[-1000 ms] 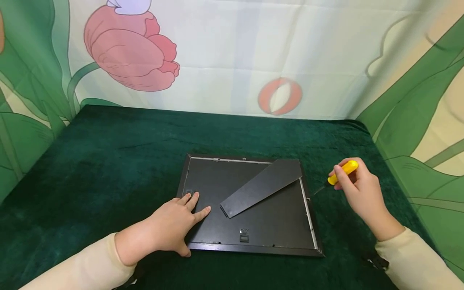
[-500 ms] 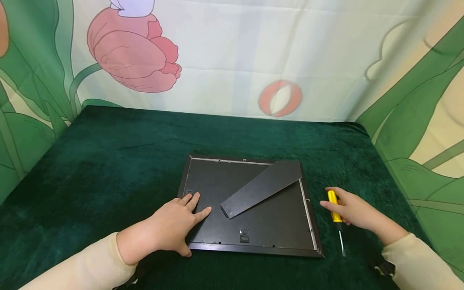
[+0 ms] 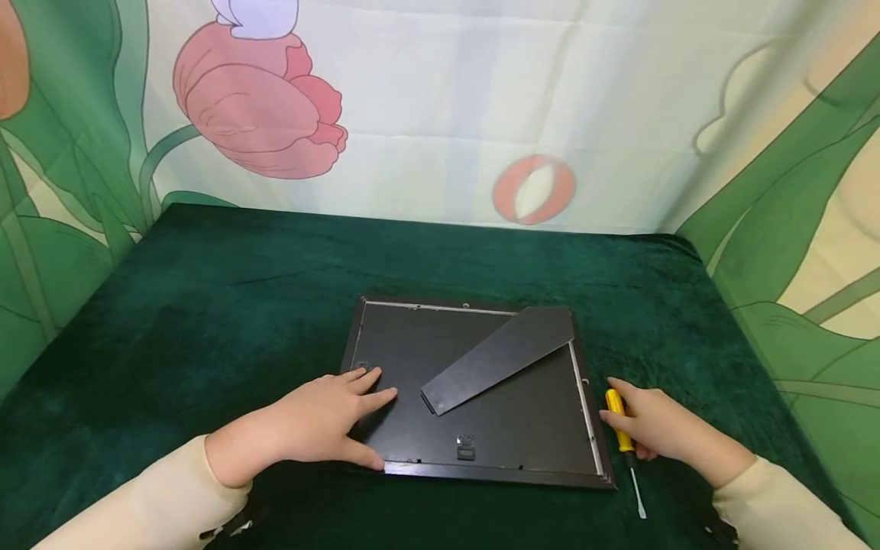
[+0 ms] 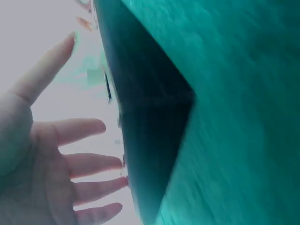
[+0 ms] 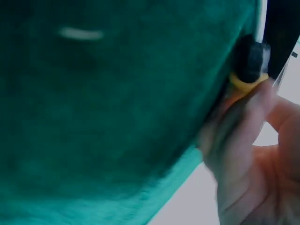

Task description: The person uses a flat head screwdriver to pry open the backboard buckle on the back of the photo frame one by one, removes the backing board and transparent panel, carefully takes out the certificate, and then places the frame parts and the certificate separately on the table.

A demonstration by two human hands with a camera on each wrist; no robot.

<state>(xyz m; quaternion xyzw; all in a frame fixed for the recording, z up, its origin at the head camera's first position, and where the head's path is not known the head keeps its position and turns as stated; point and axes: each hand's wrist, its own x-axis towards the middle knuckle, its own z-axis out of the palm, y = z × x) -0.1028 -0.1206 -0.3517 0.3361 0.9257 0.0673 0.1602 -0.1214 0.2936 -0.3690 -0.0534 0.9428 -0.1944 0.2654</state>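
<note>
A black picture frame lies face down, its back panel up and a folded stand leg slanting across it. My left hand is at the frame's lower left corner, fingers spread over the back panel, thumb at the near edge. In the left wrist view, the frame's dark corner shows beside the straight fingers. Just right of the frame, my right hand holds a flathead screwdriver by its yellow handle, the metal blade pointing toward me. The right wrist view shows its black collar.
Dark green velvety cloth covers the table. A printed curtain with flowers and leaves hangs behind and at both sides. Small metal tabs line the frame's inner edge, and a hanger sits on the back panel. A small pale curved thing is on the cloth.
My right hand has come down toward me along the frame's right side, and the screwdriver's blade has swung from the frame edge to point nearer me. My left thumb has slid right along the near edge.
</note>
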